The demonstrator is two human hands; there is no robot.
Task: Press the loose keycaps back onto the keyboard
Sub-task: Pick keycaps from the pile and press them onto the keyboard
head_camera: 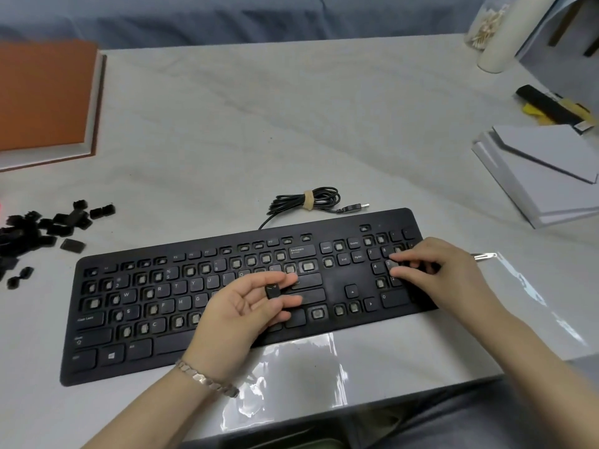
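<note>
Head view: a black keyboard [207, 306] lies on a pale table [291, 124], tilted so its right end sits farther away than its left. Many of its sockets are bare, showing pale switch domes, mostly along the number row, the left letter block and parts of the number pad; other keys are in place.

The left hand [249, 306] hovers palm-up over the middle of the keyboard, fingers loosely curled, with one black keycap [271, 291] pinched between thumb and fingers. A metal bracelet [207, 379] circles that wrist.

The right hand [434, 270] rests palm-down on the number pad at the right end, fingers bent, fingertips [397, 272] pressing on the keys there. Whether a cap lies under them cannot be told.

A pile of loose keycaps [42, 231] sits on the table left of the keyboard, well apart from both hands.

Just beyond the keyboard's far edge lies its coiled cable [308, 199], bound with a tan tie, the USB plug pointing right. An orange book [45, 98] lies at the far left. At the right are white boxes [544, 170], and farther off a black and yellow object [551, 105]. Clear plastic film [298, 377] covers the table's near edge.
</note>
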